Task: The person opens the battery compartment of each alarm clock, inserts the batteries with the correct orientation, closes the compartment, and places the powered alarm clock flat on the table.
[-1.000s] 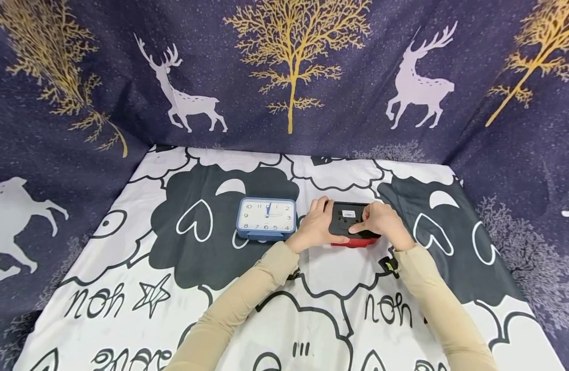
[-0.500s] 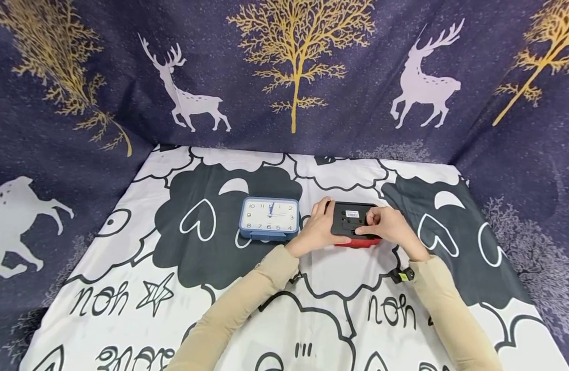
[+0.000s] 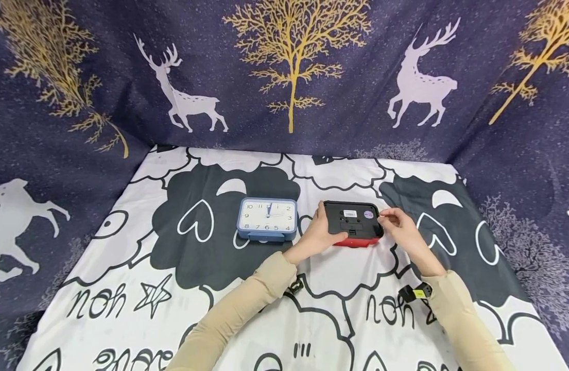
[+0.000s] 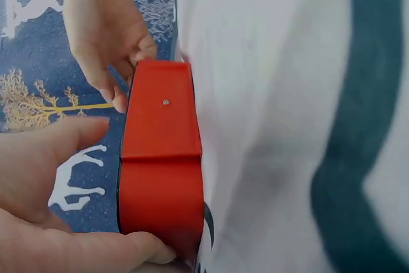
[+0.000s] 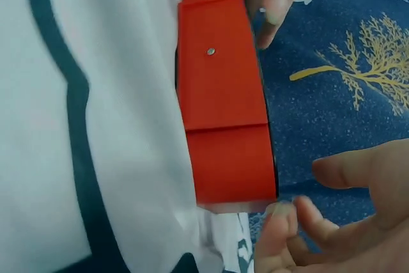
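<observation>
A red clock (image 3: 358, 242) lies with its black back up in the head view, showing a barcode label, a round purple sticker and small knobs. My left hand (image 3: 315, 232) holds its left end, fingers at the far corner and thumb along the front edge. At the right end, the bent fingers of my right hand (image 3: 401, 232) touch the edge near the corner. In the right wrist view, the thumb (image 5: 342, 171) stands apart from the clock's red side (image 5: 223, 87). The clock's face is hidden underneath.
A blue clock (image 3: 268, 216) with a white dial lies just left of the left hand. Black-and-white patterned cloth (image 3: 321, 330) covers the table. A dark blue curtain (image 3: 247, 103) with deer and trees hangs behind and at the sides.
My right hand has slid from the middle of the clock's black back to its right edge, uncovering the purple sticker and a small slot. The left hand has shifted slightly left.
</observation>
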Motion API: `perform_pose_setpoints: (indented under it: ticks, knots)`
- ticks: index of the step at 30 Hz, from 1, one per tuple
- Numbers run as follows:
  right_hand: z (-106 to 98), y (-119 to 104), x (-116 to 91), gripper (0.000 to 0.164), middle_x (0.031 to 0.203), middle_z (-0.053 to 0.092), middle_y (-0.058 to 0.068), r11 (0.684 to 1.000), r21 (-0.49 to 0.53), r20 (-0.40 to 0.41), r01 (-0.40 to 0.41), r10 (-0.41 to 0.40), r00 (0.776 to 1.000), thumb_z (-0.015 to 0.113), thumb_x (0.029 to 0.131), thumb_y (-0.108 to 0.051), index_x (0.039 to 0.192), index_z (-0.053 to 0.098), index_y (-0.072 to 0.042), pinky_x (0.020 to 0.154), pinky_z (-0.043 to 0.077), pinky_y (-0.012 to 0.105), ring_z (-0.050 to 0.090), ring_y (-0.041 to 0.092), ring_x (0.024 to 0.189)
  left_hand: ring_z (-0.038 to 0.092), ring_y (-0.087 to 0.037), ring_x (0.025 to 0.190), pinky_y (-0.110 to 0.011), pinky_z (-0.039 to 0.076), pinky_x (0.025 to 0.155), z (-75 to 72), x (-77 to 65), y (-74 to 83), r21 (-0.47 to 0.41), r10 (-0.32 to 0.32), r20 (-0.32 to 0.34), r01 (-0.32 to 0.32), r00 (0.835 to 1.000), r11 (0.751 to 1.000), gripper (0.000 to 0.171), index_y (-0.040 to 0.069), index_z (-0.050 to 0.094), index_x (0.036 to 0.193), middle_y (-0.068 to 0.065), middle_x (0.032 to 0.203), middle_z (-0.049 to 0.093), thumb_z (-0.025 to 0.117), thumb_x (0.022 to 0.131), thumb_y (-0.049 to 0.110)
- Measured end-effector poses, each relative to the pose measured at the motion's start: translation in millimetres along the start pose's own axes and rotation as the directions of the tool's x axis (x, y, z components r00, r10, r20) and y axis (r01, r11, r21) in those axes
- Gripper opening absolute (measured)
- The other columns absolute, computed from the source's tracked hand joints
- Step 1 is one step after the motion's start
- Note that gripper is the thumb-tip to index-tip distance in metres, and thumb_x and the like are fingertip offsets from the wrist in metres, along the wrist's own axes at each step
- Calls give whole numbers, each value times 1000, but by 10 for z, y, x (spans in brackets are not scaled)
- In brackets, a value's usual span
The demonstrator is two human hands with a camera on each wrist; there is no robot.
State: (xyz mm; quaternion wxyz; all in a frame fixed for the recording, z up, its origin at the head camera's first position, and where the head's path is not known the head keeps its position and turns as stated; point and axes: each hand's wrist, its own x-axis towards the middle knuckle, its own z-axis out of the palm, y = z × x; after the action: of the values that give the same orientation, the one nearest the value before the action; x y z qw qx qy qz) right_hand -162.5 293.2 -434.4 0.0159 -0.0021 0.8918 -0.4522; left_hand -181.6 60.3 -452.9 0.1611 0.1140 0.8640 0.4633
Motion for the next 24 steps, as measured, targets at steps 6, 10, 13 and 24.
perform_pose_setpoints:
  ticks: [6, 10, 13, 24]
  knots:
    - [76, -29, -33, 55, 141, 42, 33, 991, 41, 77, -124, 121, 990, 40, 104, -25, 144, 31, 11, 99, 43, 28, 51, 25, 123, 51, -34, 128, -42, 45, 103, -21, -42, -16, -142, -23, -41, 16, 999, 990, 88, -2, 14, 153, -25, 144, 46, 66, 89, 28]
    - [182, -54, -59, 61, 155, 21, 30, 944, 226, 147, -241, 212, 966, 33, 105, -26, 151, 14, 10, 117, 23, 45, 25, 37, 142, 53, -32, 124, -43, 44, 101, -8, -72, -50, -230, -34, -48, 22, 998, 973, 75, 4, 25, 150, -20, 138, 53, 64, 89, 22]
    - [271, -76, -82, 61, 159, 13, 23, 866, 389, 149, -314, 277, 949, 29, 105, -26, 154, 7, 4, 117, 21, 35, 22, 28, 142, 49, -30, 128, -44, 40, 105, 23, -90, -78, -302, -57, -43, 42, 997, 952, 73, 6, 26, 151, -18, 143, 49, 62, 89, 19]
    - [493, -144, -113, 56, 164, 1, 3, 652, 700, 51, -293, 363, 930, 16, 106, -27, 156, 2, -5, 120, 5, 20, 3, 8, 148, 44, -26, 131, -43, 34, 109, 34, -113, -59, -442, -82, -33, 59, 996, 895, 70, 8, 26, 151, -14, 149, 43, 55, 88, 14]
